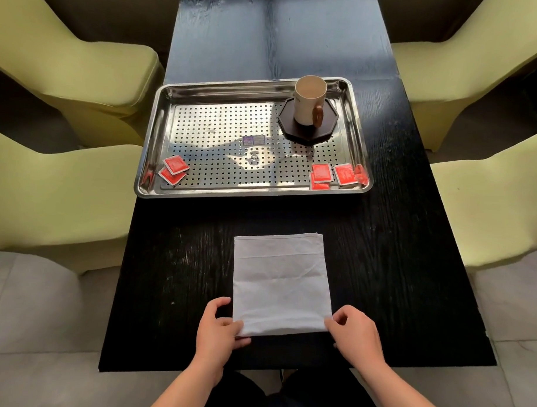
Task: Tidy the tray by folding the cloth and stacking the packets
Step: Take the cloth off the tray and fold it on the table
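Observation:
A white cloth (pixel 279 280), folded into a tall rectangle, lies on the black table in front of me. My left hand (pixel 218 329) pinches its near left corner and my right hand (pixel 352 332) pinches its near right corner. Beyond it stands a perforated steel tray (pixel 249 192). Two red packets (pixel 174 169) overlap in the tray's near left corner. Three more red packets (pixel 332 175) lie in its near right corner, two overlapping and one beside them.
A cream mug (pixel 309 101) with a brown handle stands on a dark octagonal coaster (pixel 307 131) at the tray's far right. Yellow-green chairs (pixel 67 74) flank the black table (pixel 173 276) on both sides. Grey floor tiles show below.

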Available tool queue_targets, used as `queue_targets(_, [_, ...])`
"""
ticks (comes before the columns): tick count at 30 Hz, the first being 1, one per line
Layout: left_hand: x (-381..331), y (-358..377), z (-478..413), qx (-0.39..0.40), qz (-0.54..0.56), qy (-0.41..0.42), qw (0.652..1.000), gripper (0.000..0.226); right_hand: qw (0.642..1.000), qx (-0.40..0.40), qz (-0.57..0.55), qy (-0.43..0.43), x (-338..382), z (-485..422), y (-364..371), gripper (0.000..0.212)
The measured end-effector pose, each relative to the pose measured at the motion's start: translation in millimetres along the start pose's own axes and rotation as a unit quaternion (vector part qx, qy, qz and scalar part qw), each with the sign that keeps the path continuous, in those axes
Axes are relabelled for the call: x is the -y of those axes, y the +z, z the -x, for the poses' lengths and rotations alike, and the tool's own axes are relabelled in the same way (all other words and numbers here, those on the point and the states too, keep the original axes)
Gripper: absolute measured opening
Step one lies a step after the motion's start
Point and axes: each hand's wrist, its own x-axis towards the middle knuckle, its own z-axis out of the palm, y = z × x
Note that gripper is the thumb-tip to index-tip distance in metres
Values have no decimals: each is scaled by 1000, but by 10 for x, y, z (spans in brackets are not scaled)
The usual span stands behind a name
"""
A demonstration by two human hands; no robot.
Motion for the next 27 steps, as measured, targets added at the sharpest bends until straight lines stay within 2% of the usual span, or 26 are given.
queue_targets(3, [33, -22, 5, 9, -40, 28, 999, 29, 997, 15, -78, 16, -1, 34, 2, 11])
queue_targets(6, [65, -40, -6, 11, -73, 16, 997, 18, 989, 19, -144, 20, -16, 71, -14, 9])
queue_targets(13, [206, -145, 87, 4, -92, 10, 996, 21, 986, 44, -138, -84, -98, 265, -99, 24])
queue_targets(17, [219, -281, 162, -2, -73, 3, 997, 33, 985, 69, -147, -62, -119, 325, -167, 25])
queue_targets(20, [171, -372, 211, 0, -80, 7, 997, 45, 975, 100, -199, -29, -102, 350, -256, 41])
queue_targets(23, [79, -454, 251, 45, -111, 49, 992, 59, 980, 100, -154, -77, -56, 362, -336, 45])
queue_targets(27, [-78, -532, 214, 59, -255, 172, 950, 53, 976, 75, -132, -158, 90, 272, -413, 29])
